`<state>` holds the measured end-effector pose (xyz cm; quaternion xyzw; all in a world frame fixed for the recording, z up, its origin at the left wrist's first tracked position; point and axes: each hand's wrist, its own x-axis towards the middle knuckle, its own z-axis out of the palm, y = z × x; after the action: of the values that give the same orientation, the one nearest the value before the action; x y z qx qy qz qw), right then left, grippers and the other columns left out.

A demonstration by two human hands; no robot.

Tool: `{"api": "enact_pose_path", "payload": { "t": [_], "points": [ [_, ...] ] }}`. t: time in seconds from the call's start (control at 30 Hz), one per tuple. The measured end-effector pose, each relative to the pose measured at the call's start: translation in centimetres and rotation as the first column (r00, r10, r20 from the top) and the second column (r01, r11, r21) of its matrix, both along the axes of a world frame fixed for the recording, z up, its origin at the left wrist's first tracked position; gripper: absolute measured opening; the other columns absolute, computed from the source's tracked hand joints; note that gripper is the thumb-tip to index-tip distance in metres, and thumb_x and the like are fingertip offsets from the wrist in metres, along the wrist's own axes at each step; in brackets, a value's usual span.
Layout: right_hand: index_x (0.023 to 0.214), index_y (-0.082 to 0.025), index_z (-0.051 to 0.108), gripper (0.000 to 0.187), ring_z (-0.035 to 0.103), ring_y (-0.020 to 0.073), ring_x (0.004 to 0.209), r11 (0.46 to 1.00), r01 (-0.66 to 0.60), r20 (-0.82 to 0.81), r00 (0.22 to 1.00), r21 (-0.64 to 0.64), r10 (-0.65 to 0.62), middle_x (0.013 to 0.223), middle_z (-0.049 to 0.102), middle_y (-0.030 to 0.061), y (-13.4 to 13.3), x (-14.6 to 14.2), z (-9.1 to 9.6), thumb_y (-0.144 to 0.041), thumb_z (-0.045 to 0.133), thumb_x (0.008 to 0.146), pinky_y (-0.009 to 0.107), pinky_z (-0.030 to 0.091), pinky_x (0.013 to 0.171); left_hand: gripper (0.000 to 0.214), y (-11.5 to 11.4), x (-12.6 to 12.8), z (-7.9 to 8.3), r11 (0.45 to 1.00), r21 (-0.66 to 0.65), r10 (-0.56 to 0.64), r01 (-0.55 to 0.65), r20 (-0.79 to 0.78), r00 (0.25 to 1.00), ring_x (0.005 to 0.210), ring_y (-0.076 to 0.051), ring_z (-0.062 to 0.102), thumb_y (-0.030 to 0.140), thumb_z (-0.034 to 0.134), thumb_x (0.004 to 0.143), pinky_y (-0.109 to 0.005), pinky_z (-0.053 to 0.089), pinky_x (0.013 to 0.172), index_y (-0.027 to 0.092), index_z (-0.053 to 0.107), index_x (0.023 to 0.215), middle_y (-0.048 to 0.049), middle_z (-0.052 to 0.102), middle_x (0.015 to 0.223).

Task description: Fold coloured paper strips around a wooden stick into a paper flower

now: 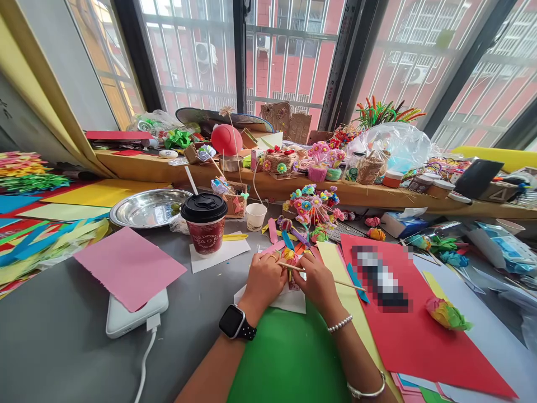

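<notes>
Toward five o'clock, your right fingers pinch a thin pale-wood stick, probably light, stiff; hold mid-shaft. Left fingers: grip unclear.

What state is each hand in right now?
Left hand: fingers curled beside the small yellow paper piece; grip cannot be told.
Right hand: closed on the thin stick.

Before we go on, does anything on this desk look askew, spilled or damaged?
The pink sheet looks odd: it lies askew over the white charger block, partly covering it, and its lower left edge looks ragged. I see no spill; pixelation hides part of the red sheet.
</notes>
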<state>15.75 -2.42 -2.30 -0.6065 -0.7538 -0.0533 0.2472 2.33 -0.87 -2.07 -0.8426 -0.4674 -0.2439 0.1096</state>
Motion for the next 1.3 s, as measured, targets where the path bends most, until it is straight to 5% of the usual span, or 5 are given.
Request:
{"api": "enact_pose_path", "payload": {
  "t": [1.3],
  "points": [
    [0.066,-0.018,0.054,0.011,0.053,0.0117,0.060,1.000,-0.020,-0.031,0.999,0.010,0.020,0.072,0.057,0.0004,-0.15,-0.14,0.16,-0.020,0.050,0.076,0.021,0.030,0.047,0.022,-0.20,0.00,0.35,1.000,0.013,-0.015,0.016,-0.049,0.999,0.072,-0.021,0.056,0.018,0.041,0.078,-0.036,0.036,0.066,0.016,0.062,0.071,-0.0090,0.064,0.075]
  ]
}}
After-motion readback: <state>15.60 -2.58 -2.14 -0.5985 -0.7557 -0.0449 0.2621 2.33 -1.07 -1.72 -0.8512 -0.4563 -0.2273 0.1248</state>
